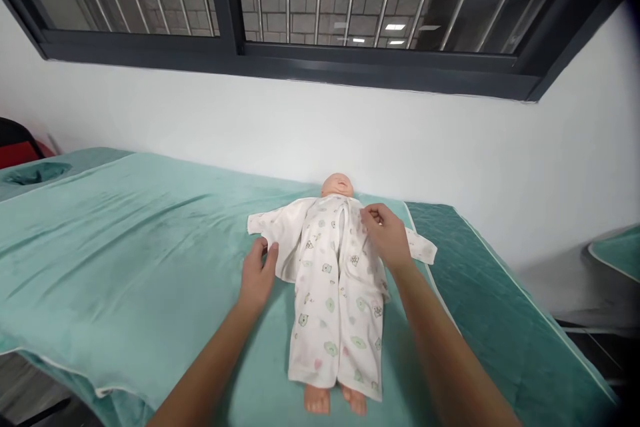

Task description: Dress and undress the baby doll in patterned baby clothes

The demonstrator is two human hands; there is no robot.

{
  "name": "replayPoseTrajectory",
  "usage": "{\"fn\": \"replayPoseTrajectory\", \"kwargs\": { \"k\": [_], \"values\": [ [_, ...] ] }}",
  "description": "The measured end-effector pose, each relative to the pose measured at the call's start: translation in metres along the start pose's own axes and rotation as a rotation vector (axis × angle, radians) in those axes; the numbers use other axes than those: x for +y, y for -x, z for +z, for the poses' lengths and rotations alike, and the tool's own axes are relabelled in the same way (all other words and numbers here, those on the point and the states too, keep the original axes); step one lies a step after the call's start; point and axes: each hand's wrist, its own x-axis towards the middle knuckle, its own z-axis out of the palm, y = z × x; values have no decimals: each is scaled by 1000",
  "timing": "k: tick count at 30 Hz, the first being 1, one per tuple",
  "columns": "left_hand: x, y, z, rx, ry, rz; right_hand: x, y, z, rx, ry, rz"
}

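A baby doll (337,184) lies on its back, its bare feet (317,399) towards me. White baby pants (315,320) with green and pink animal prints cover its legs and reach up over the chest. Beneath them is a white baby shirt (287,227) with both sleeves spread out sideways. My left hand (259,273) is beside the shirt's left edge, thumb and fingers apart. At the chest on the right, my right hand (387,233) has its fingertips pinched together on the edge of the printed cloth. Its palm side is hidden.
The doll lies on a bed with a light green sheet (150,267), wrinkled on the left. A darker green cover (490,293) shows at the right. Behind stands a white wall (200,120) below a barred window (320,67). A face hole (37,173) is at the far left.
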Motion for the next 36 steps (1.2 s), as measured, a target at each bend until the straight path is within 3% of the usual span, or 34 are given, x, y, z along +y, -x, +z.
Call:
{"fn": "replayPoseTrajectory", "kwargs": {
  "k": [3, 7, 9, 11, 14, 18, 20, 24, 29, 36],
  "values": [
    [30, -1, 5, -40, 44, 193, 2, -39, 21, 9, 128, 51],
    [56, 5, 12, -448, -56, 905, 8, -62, 37, -107, 347, 106],
    [58, 5, 12, -563, -88, 1012, 13, -63, 39, -128, 331, 124],
    [56, 0, 13, -590, -29, 957, 18, -64, 37, -139, 273, 111],
    [59, -22, 20, -483, 123, 724, 21, -70, 32, -158, 163, 102],
    [81, -77, 52, -254, 76, 220, 21, -79, 31, -132, -56, 136],
    [92, -103, 73, -268, 76, 75, 21, -80, 32, -96, -155, 138],
    [103, -131, 103, -438, 20, 2, 22, -77, 36, -123, -103, 127],
    [107, -133, 110, -440, 31, 21, 21, -73, 34, -139, 70, 54],
    [100, -124, 118, -368, 280, -33, 31, -77, 39, -129, -288, 167]
  ]
}}
